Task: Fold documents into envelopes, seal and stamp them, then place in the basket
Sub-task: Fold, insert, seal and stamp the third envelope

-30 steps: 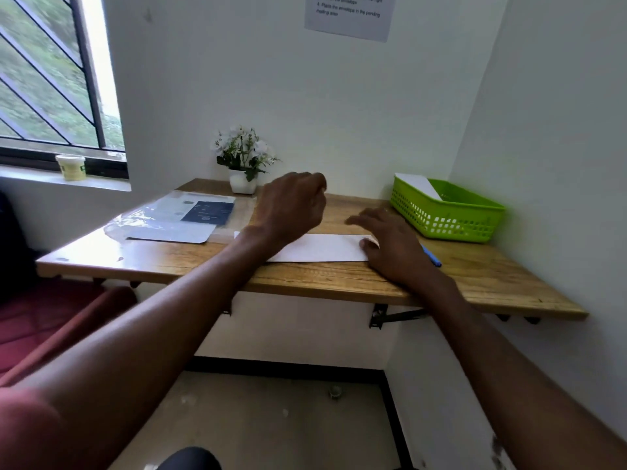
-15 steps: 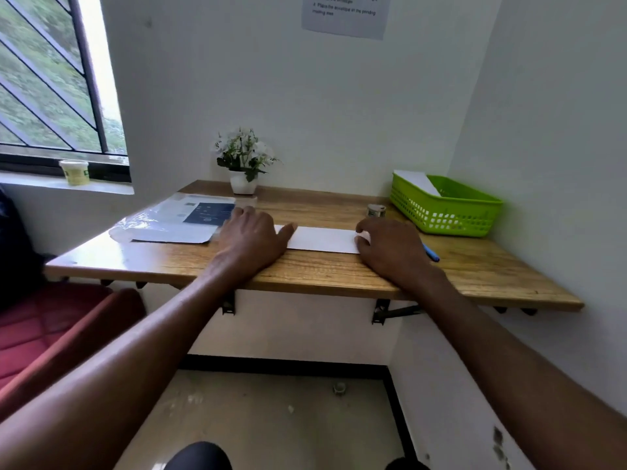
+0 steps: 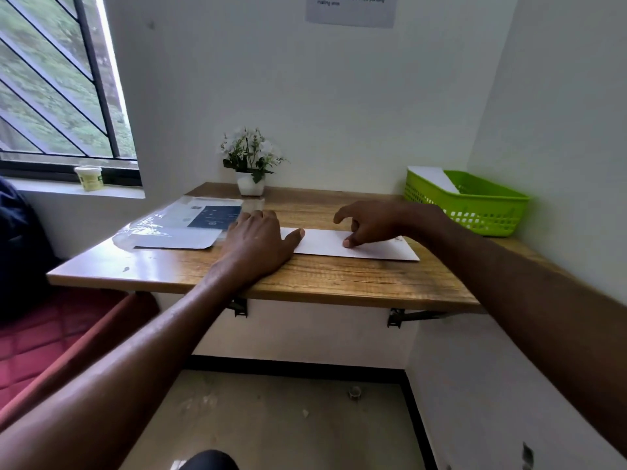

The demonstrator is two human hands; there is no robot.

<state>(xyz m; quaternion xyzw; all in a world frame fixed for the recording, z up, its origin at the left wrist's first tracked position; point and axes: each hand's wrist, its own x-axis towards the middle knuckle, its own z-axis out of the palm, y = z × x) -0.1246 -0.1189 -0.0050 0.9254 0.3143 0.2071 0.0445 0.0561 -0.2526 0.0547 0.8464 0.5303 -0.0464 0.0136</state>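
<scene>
Head camera looks down on a wooden table [image 3: 339, 283] fixed to the wall in a corner. A white envelope [image 3: 325, 244] lies flat on the table, near its front edge and about midway along it. The left hand [image 3: 258, 245] lies palm down on the table at the envelope's left end, fingers straight and close together, the thumb stretched out to the right so that its tip rests on the envelope. The right hand [image 3: 369, 222] reaches in over the envelope's right half; its thumb tip presses down on the paper while the other fingers are lifted and loosely spread above it, gripping nothing. A small dark mark shows on the envelope's right end, partly hidden by the right forearm; what it is cannot be told.

A green basket [image 3: 492, 212] stands at the table's far right corner, against the side wall, well apart from the envelope, with a white paper [image 3: 431, 178] leaning inside its left end. A clear plastic sleeve [image 3: 176, 222] holding sheets, one with a dark blue panel, lies on the table's left part, just beside the left hand. A small pot of white flowers [image 3: 251, 164] stands at the table's back edge against the wall.
</scene>
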